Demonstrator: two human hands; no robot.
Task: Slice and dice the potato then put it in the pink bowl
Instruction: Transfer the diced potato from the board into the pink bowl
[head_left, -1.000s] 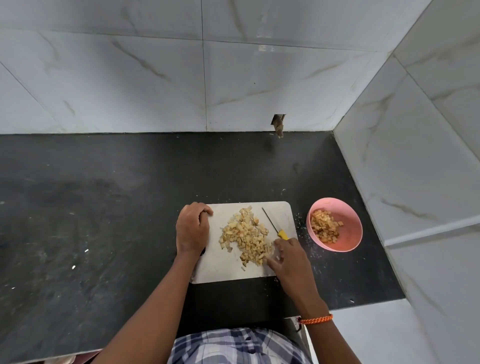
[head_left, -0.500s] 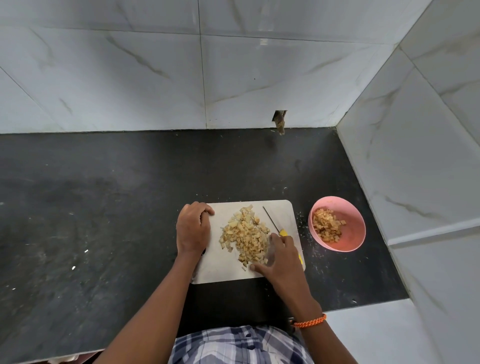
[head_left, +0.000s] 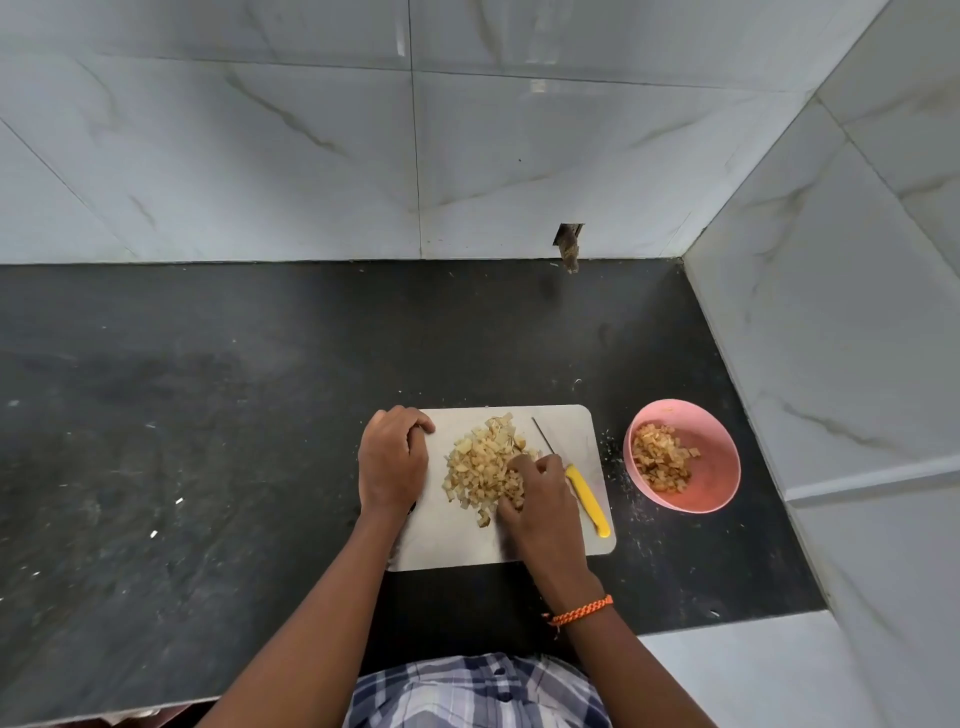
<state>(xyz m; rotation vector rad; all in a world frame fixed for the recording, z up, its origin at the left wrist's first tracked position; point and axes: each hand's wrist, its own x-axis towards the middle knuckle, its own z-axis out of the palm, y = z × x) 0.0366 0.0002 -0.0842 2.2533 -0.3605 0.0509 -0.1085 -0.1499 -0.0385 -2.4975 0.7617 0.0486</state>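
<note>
The diced potato (head_left: 480, 465) sits heaped on the cutting board (head_left: 563, 535), and your right hand (head_left: 537, 499) has its fingers (head_left: 524, 462) curled into the heap's right edge, gathering a handful. Your left hand (head_left: 392, 460) grips the board's left edge, well clear of those fingers. You appear to be mid-transfer: next, carry the handful right, over the yellow-handled knife (head_left: 584, 493), to the pink bowl (head_left: 717, 467), already partly filled.

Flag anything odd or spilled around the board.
Small pale scraps litter the dark countertop between the cutting board and the pink bowl, with more flecks scattered left. The wall tile has a broken notch at counter level. The knife lies flat on the board, nothing tipped.
</note>
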